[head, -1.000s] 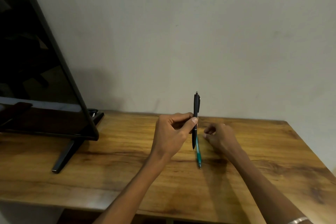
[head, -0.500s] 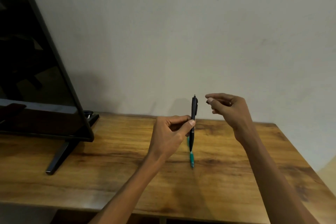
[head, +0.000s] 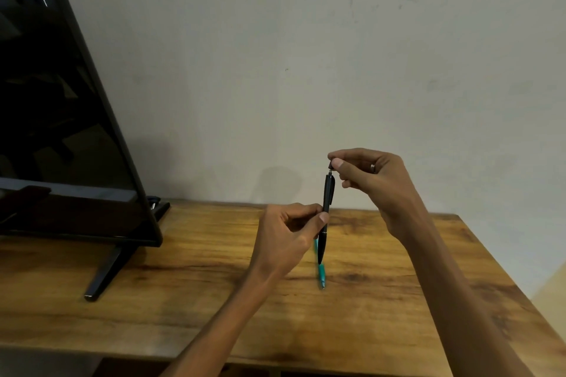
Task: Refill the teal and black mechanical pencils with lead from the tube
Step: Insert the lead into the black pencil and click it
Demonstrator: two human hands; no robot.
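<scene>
My left hand (head: 288, 236) holds the black mechanical pencil (head: 327, 202) upright, tip down, pinched at mid-barrel between thumb and fingers. My right hand (head: 367, 180) is right over the pencil's top end, thumb and forefinger pinching a small dark cap (head: 331, 166) just above it. The teal mechanical pencil (head: 321, 272) lies on the wooden table (head: 183, 278) behind the black one, partly hidden by it and by my left hand. I see no lead tube.
A black monitor (head: 61, 131) on a slanted stand foot (head: 104, 275) fills the left side. A plain wall rises behind the table. The table's right edge runs diagonally at the far right.
My right hand rose from the tabletop, then moved left to the black pencil's top and now pinches the cap there. My left hand kept the pencil upright.
</scene>
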